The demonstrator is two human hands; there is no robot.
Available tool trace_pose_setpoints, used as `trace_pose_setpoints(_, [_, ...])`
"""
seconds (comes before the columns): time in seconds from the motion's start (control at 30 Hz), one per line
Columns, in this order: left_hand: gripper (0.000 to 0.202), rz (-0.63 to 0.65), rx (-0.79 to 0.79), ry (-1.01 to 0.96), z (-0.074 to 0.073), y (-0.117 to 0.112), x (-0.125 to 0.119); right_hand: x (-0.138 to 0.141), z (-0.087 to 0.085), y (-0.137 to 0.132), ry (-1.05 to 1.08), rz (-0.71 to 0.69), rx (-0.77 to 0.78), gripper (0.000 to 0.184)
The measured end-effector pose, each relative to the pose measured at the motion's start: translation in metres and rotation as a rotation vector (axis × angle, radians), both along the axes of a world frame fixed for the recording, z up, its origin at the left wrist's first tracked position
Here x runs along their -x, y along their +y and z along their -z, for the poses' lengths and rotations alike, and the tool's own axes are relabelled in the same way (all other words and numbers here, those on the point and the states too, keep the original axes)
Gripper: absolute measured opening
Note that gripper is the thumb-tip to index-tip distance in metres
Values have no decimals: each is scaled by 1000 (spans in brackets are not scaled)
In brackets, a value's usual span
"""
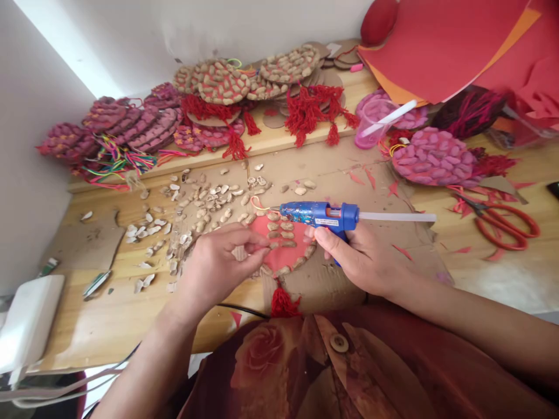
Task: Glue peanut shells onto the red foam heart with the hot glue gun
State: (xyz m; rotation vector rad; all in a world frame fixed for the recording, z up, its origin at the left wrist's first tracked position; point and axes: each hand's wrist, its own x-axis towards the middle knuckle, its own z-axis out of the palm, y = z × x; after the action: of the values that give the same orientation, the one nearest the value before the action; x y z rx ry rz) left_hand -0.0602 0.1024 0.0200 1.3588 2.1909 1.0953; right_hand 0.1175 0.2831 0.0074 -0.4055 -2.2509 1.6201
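Note:
My right hand (353, 250) grips a blue hot glue gun (317, 214) with a long white glue stick coming out of its back. The gun's nozzle points left, above a round red disc (286, 257). Peanut shells sit in short rows in the disc's middle and along its rim. At the lower end of the left row, my left hand (227, 256) pinches a peanut shell (273, 245) between thumb and fingertips. A red yarn tassel (283, 302) hangs from the disc's near edge, and a yellow cord loop (258, 202) shows at its far edge.
Loose peanut shells (213, 198) lie scattered over the cardboard (336, 285) to the left. Orange-handled scissors (502, 227) rest at right, below a pink shell-covered disc (437, 157). Finished-looking discs with tassels line the back ledge. A pink cup (369, 131) holds a white stick.

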Motion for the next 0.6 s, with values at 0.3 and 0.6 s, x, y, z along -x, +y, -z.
trace_pose_setpoints(0.3, [15, 145, 74, 338, 7, 13, -6, -1, 9, 1, -58, 1, 9, 32])
trace_pose_setpoints(0.6, [14, 179, 134, 441, 11, 15, -8, 1, 8, 2, -66, 19, -86, 31])
